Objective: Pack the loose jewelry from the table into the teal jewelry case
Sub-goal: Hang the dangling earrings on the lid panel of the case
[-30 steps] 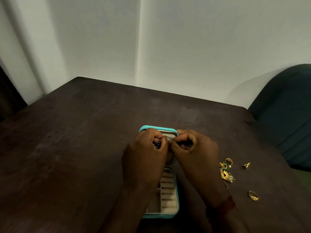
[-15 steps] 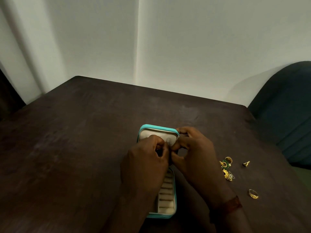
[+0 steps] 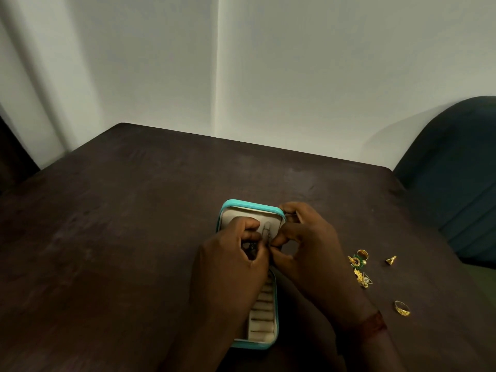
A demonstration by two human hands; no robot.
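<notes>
A person's left hand [image 3: 230, 267] and right hand [image 3: 308, 253] meet over an open teal case [image 3: 252, 205]. The fingertips of both are curled tight together, pinching a small silvery piece [image 3: 267, 232] between them (something dark and bead-like shows under the left fingers, too small to make out). The piece is held against the pale padded inside of the raised lid [image 3: 230, 217], so the step in hand looks like fastening it there. Below the hands, the case's tray shows a row of cream ring rolls [image 3: 264, 312], partly hidden by the left wrist. The case sits near the front middle of a dark brown table [image 3: 134, 237]. To the right of the right hand, apart from the case, lies the remaining loose jewelry: a cluster of gold pieces [image 3: 359, 264], a small gold cone [image 3: 391, 260] just beyond it, and a gold ring [image 3: 401, 308] nearer the person. Once this piece is seated, the next move probably calls for the right hand to let go and reach sideways for one of these. A dark teal chair [image 3: 456, 183] stands past the table's right edge.
</notes>
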